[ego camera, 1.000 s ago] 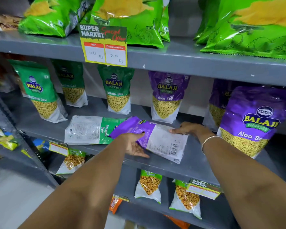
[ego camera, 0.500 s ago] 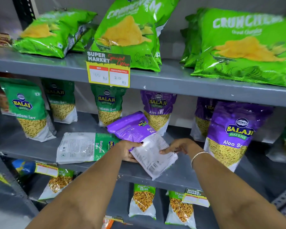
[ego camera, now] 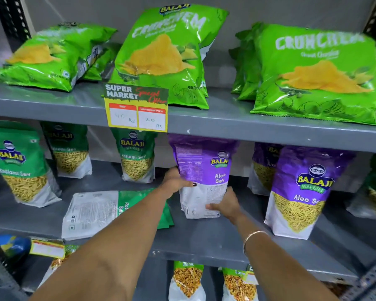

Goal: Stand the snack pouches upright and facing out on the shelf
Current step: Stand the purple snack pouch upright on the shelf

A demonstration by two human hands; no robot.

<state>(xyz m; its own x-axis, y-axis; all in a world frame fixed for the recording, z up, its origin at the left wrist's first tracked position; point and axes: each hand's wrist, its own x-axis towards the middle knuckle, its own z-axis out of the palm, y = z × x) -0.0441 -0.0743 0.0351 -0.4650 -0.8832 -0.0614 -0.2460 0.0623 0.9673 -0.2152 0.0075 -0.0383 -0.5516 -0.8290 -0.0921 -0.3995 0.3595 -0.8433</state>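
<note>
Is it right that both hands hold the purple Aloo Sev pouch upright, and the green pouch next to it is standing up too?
Not quite. In the head view the left hand and right hand do hold the purple Aloo Sev pouch upright, but the green Ratlami Sev pouch beside it lies flat on the shelf, back side up.

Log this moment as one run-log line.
purple Aloo Sev pouch: upright, back panel facing out | left hand and right hand: gripping it | green Ratlami Sev pouch: lying flat
</note>
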